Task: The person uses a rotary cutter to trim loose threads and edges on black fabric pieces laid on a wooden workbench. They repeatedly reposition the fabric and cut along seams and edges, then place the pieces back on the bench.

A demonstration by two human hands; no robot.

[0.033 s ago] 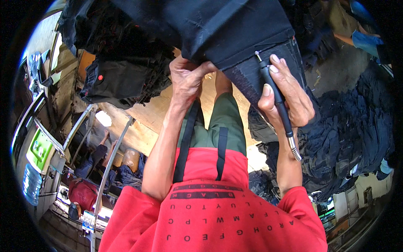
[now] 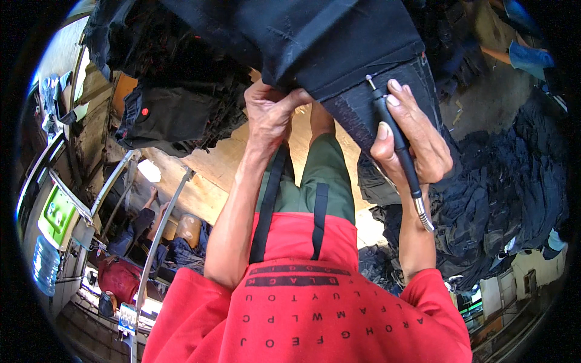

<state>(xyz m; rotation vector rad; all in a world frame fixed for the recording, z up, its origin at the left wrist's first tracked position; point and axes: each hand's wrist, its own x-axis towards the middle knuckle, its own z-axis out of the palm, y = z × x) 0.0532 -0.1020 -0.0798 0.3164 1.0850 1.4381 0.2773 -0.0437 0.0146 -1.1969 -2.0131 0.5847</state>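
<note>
A dark blue-black garment (image 2: 345, 42), like a pair of denim trousers, spans the top middle. My left hand (image 2: 269, 112) is closed on its lower edge, thumb on the near side and the other fingers partly hidden behind the cloth. In my right hand (image 2: 423, 142) is a slim black rotary tool handpiece (image 2: 399, 133), held like a pen. Its thin metal bit with a small round tip points up at the garment, close to a seam above a faded, worn-looking panel (image 2: 357, 106). Whether the tip touches the cloth I cannot tell. A metal spring sleeve shows at the handpiece's lower end.
Dark garments are piled at the right (image 2: 502, 175), and a folded black garment (image 2: 169, 115) with a red tag lies at the left. Metal rails (image 2: 163, 224), a green plastic tray (image 2: 57, 215) and a water bottle (image 2: 46, 264) stand far left. Other people are partly visible at both sides.
My right hand and the handpiece have shifted very slightly to the left. My left hand and the garment look the same.
</note>
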